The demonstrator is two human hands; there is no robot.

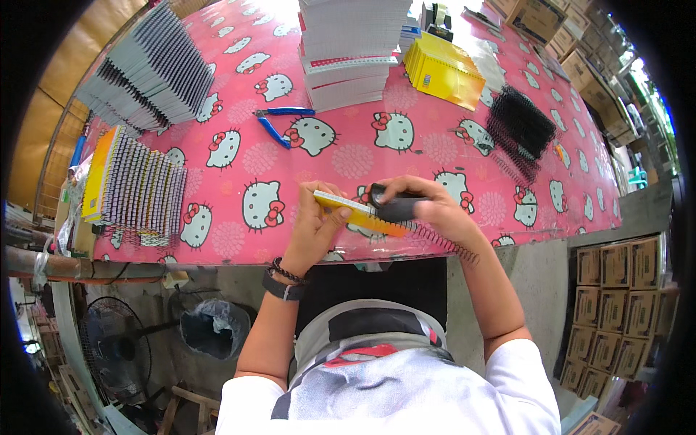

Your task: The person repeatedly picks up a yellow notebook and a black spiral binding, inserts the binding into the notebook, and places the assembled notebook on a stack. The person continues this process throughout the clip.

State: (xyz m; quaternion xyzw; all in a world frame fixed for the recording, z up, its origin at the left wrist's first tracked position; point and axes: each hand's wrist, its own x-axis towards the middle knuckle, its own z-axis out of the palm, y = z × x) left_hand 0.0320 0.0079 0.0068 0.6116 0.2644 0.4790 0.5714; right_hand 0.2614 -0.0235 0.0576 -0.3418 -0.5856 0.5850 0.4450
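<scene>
Head view, yellow notebook (pixel 360 220) — pinched in left grip (pixel 315 226), right grip (pixel 433 200) clasping black tool (pixel 397 209) alongside

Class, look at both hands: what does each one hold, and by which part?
The left hand pinches a yellow-covered spiral notebook near its left end. The right hand holds a black handheld tool around its body.

Fan (pixel 119 348) and lined bin (pixel 193 335), lower left — stacked cartons (pixel 615 308), right.

Your site: bookbinding workshop; spiral notebooks (pixel 163 65) at 10 o'clock, binding coils (pixel 520 123) at 2, stacked cartons (pixel 615 301) at 4.
</scene>
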